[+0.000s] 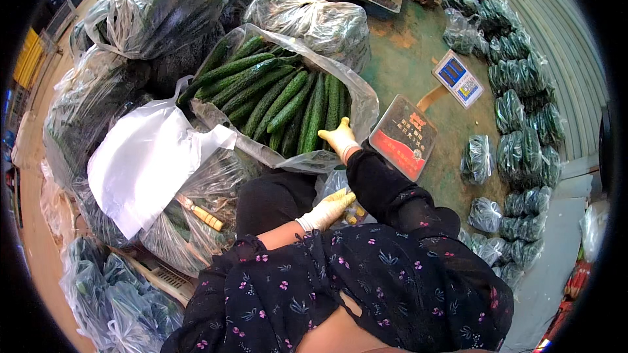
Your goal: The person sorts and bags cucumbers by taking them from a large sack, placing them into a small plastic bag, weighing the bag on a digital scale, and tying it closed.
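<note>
Cucumbers point(288, 101), long and dark green, fill an opened clear plastic bag point(360, 85) in front of me. My right hand point(340, 140), in a pale yellow glove, is at the near right side of the bag, thumb and finger apart, touching the cucumbers; it grips none that I can see. Low over my lap lies my left hand point(324, 212), gloved as well, its fingers stretched to the right. Beside it is crumpled clear plastic point(331, 184), with small yellow bits showing under the fingers.
To the right stands a scale with a flat platform point(404, 137) and a display point(458, 78). Bagged cucumbers point(520, 137) line the corrugated wall. Big full bags point(157, 10) crowd the left, with white plastic bags point(147, 163) and a wooden-handled tool point(201, 213) on top.
</note>
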Tool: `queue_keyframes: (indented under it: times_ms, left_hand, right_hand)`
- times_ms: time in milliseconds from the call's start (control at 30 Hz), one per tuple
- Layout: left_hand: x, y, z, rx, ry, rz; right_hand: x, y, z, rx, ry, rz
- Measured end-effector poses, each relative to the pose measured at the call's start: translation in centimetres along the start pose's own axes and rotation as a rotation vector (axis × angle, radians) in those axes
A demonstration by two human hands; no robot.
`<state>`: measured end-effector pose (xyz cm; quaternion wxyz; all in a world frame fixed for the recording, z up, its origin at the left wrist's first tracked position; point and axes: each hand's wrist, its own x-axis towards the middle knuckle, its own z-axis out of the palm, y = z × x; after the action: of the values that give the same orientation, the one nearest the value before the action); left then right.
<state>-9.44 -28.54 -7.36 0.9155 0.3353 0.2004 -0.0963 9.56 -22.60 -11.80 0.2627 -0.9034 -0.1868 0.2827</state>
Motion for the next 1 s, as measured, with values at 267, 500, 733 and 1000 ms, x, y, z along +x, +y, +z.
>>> queue_keyframes:
  times_ms: [267, 500, 733, 1000]
  left_hand:
    - [1.0, -1.2, 0.2, 0.01, -0.017, 0.037]
    - [0.6, -1.2, -0.8, 0.018, -0.009, -0.033]
    - [0.0, 0.2, -0.1, 0.152, -0.074, -0.067]
    - [0.0, 0.4, -0.3, 0.044, -0.07, 0.017]
  right_hand:
    - [4.4, 5.0, 3.0, 0.316, -0.083, 0.09]
    - [0.1, 0.6, 1.8, 0.271, -0.203, 0.071]
    - [0.2, 0.7, -5.0, 1.389, -0.927, 0.291]
    - [-13.2, 4.9, -12.7, 1.726, -1.27, -0.086]
